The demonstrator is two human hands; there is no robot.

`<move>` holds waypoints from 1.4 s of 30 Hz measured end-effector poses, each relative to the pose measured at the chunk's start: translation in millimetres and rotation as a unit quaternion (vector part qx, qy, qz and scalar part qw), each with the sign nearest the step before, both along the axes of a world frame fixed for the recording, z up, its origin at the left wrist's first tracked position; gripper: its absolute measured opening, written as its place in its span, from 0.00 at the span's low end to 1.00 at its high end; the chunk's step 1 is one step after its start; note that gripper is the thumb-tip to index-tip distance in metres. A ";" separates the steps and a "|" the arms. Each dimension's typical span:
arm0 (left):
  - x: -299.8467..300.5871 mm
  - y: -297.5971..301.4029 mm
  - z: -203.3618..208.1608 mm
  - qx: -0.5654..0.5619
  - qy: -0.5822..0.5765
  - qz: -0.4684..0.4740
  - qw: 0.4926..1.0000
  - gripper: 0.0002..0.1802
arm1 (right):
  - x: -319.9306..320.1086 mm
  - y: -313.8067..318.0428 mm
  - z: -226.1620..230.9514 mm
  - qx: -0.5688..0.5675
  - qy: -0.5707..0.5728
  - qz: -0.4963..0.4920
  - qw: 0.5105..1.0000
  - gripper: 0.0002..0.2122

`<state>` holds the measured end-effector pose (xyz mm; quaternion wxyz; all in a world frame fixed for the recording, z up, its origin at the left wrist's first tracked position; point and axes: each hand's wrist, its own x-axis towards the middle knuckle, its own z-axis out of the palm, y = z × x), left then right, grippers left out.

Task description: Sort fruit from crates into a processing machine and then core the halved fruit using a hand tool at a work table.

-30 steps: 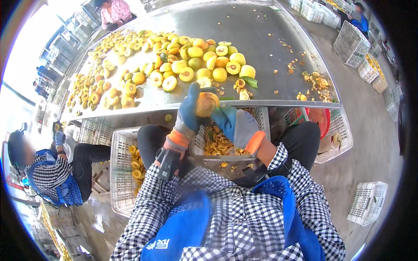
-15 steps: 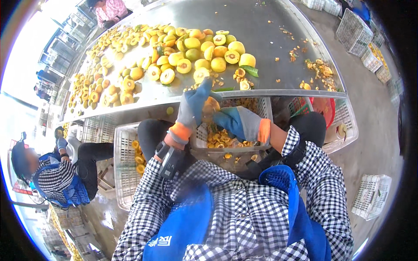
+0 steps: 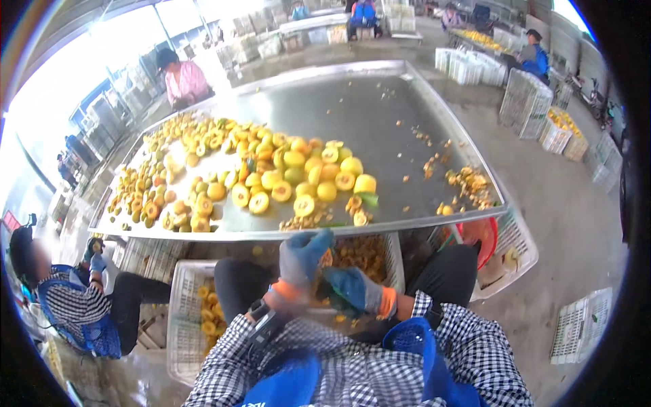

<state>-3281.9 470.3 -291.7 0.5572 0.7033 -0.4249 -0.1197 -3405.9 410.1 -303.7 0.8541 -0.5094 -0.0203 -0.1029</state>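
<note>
Both my hands wear grey-and-blue work gloves with orange cuffs and meet just below the metal table's near edge. My left hand is closed round a yellow stone fruit, mostly hidden by the fingers. Close to its right, my right hand is curled shut, and whatever is in its fingers is hidden. Below and beyond them a white crate holds cut fruit pieces. On the table, halved and whole yellow fruit lies heaped toward the left.
The metal table has a raised rim. Pits and scraps lie at its right. White crates stand by my left leg and right leg, near a red basin. A co-worker sits left; another person is across.
The view has tilted up, so the table and hands sit lower in the picture and more of the hall shows. My hands stay close together, the left still round the fruit.
</note>
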 end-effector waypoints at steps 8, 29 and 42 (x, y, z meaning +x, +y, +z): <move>-6.0 -11.7 15.2 0.060 -0.078 0.050 0.994 0.10 | -0.6 2.1 -9.2 -0.228 0.065 -0.095 0.967 0.13; -10.7 -15.9 11.2 0.074 0.026 0.078 0.994 0.24 | 4.7 19.9 28.5 0.275 -0.081 -0.016 0.958 0.07; 0.8 -9.1 5.1 0.079 0.112 -0.108 0.985 0.14 | -5.4 17.9 25.1 0.026 0.240 -0.050 0.969 0.17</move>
